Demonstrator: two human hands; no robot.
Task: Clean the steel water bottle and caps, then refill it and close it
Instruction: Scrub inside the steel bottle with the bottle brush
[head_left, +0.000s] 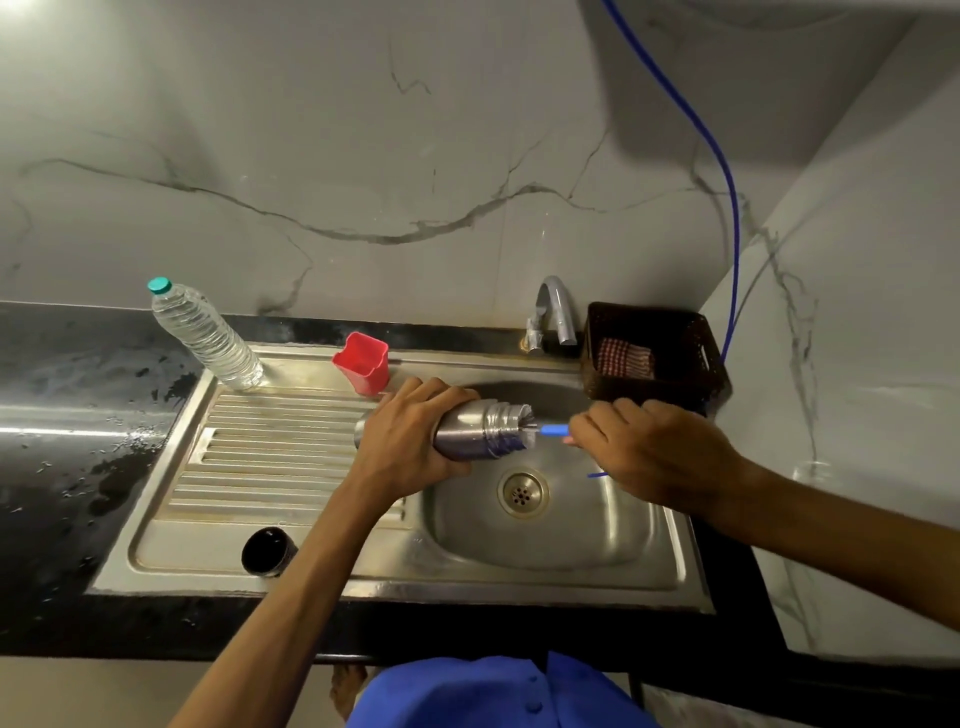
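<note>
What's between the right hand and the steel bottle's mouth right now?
In the head view, a brush: its blue handle runs from the right hand to bristles at the mouth of the steel bottle.

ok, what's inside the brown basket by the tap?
A red-and-white checked cloth lies inside the brown basket. The basket's front wall covers its floor, so anything lower is hidden.
</note>
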